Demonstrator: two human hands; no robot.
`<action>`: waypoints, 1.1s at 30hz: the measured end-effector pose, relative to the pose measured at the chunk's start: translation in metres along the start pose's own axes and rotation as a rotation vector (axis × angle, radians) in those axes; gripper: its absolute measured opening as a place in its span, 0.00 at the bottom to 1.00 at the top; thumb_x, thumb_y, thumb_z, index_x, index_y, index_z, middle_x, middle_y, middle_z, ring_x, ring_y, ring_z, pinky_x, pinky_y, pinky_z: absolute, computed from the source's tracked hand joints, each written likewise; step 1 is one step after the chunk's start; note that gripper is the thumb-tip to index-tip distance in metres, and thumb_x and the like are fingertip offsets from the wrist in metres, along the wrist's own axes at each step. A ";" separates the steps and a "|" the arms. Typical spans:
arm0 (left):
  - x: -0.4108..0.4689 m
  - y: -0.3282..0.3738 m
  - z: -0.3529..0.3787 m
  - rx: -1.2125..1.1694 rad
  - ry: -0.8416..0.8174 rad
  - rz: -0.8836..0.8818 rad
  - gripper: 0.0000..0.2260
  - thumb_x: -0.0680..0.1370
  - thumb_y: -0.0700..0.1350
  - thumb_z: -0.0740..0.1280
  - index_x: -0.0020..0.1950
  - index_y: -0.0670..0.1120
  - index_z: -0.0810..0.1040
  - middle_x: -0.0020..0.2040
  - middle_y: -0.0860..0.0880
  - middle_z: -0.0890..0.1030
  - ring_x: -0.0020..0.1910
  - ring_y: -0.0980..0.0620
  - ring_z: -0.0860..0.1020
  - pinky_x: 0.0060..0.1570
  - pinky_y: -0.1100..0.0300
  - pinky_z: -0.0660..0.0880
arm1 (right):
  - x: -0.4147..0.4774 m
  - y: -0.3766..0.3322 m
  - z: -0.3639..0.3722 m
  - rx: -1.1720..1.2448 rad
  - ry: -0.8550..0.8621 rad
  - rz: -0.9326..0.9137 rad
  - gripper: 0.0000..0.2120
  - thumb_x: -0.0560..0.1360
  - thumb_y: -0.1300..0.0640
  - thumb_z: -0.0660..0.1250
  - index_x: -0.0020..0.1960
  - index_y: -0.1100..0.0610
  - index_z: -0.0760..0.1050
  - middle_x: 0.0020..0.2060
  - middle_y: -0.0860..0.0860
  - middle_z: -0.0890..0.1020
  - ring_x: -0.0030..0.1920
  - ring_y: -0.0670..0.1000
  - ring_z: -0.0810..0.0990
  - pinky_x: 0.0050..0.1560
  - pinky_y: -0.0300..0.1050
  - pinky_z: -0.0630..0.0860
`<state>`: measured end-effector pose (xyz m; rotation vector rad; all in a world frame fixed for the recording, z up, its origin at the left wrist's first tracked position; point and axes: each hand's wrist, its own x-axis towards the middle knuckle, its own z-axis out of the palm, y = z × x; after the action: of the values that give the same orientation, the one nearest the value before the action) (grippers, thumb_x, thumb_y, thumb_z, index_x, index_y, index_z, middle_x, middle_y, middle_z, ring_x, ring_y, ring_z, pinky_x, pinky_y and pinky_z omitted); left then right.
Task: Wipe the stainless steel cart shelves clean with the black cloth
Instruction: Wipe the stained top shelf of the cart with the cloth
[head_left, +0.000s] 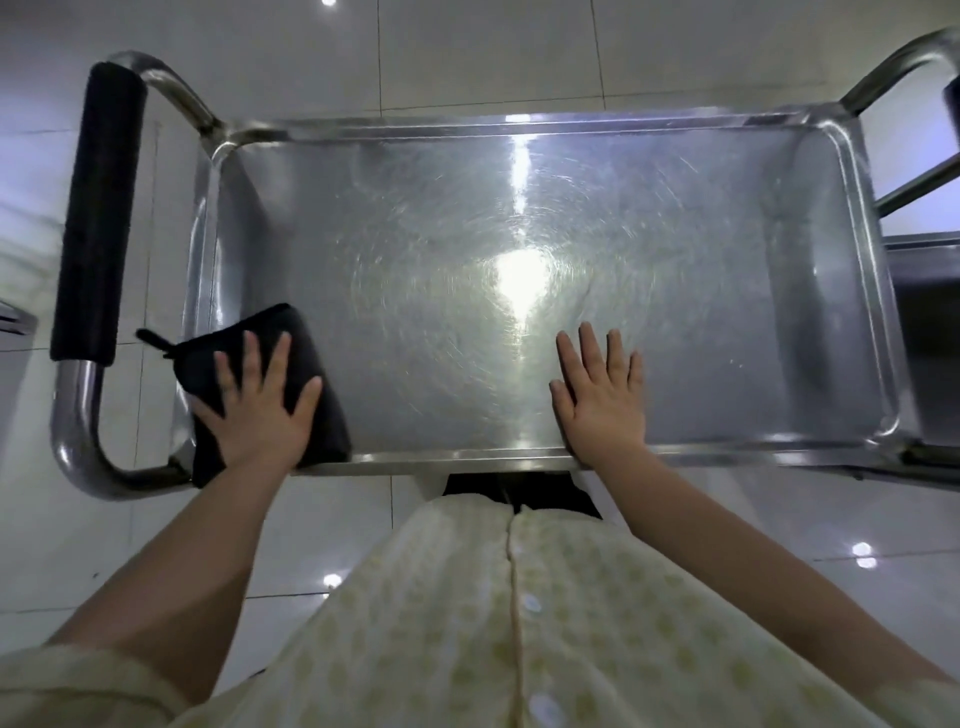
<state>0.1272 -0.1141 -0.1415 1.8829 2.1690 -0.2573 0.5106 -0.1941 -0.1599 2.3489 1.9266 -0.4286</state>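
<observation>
Head view: folded black cloth (267, 318) beneath flat left hand (260, 410); right hand (602, 400) flat on shelf (467, 234).

Bare shelf (675, 291), seemingly rim-bound.

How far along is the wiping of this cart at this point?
Done: circular streaks cover the middle of the stainless steel top shelf, which may be wipe marks. In hand: the left hand presses the folded black cloth onto the shelf's near left corner; the right hand rests flat by the near edge. Left: any lower shelves, which are out of view.
</observation>
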 end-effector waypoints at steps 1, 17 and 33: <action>0.000 -0.003 0.000 0.012 -0.001 -0.011 0.28 0.75 0.72 0.36 0.74 0.68 0.34 0.80 0.56 0.40 0.78 0.45 0.41 0.68 0.26 0.46 | 0.000 0.001 0.001 0.000 0.009 0.002 0.26 0.81 0.40 0.37 0.77 0.42 0.33 0.78 0.46 0.39 0.76 0.52 0.30 0.75 0.58 0.33; -0.097 0.278 0.036 0.184 -0.072 0.592 0.30 0.78 0.68 0.43 0.76 0.64 0.35 0.79 0.55 0.35 0.76 0.41 0.33 0.63 0.25 0.36 | -0.009 0.033 -0.039 1.051 0.067 0.112 0.20 0.84 0.59 0.54 0.75 0.50 0.65 0.74 0.45 0.66 0.72 0.36 0.59 0.76 0.40 0.52; -0.170 0.252 0.011 -0.278 -0.005 0.553 0.18 0.79 0.41 0.64 0.70 0.47 0.74 0.70 0.46 0.74 0.71 0.46 0.69 0.71 0.51 0.59 | 0.004 0.084 -0.043 0.361 -0.097 -0.494 0.24 0.76 0.61 0.66 0.71 0.51 0.72 0.74 0.47 0.67 0.74 0.63 0.60 0.73 0.52 0.60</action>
<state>0.3985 -0.2410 -0.0914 2.1983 1.4972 0.1403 0.6002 -0.1983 -0.1294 1.9409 2.5521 -0.9767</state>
